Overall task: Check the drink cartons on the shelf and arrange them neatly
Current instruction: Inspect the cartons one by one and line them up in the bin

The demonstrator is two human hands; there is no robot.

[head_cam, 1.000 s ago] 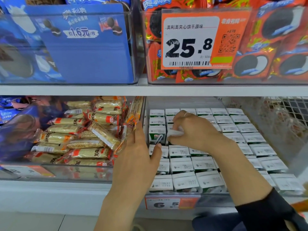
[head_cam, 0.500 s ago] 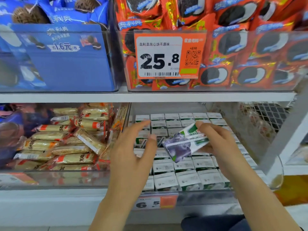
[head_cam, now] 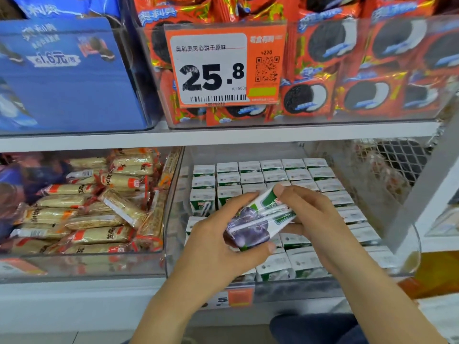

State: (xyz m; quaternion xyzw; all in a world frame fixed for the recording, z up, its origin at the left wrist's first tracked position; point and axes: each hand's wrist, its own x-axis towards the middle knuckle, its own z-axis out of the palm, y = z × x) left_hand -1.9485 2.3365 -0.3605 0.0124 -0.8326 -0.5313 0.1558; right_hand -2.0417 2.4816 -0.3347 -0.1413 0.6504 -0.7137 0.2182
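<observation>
A small drink carton, white and green with a purple blueberry picture, is held tilted above the clear bin on the lower shelf. My left hand grips its lower end, thumb under and fingers over. My right hand grips its upper end. Below them stand several rows of matching cartons, white tops up. A gap shows in the rows near the left, beside a carton with its green front visible.
Left of the cartons a clear bin holds wrapped wafer bars. The upper shelf carries red cookie packs, a 25.8 price tag and a blue display box. A white upright post and wire mesh stand at the right.
My right hand lifted one carton out of the rows and brought it toward me. My left hand moved from the bin's divider onto the carton's lower end. The camera moved nearer.
</observation>
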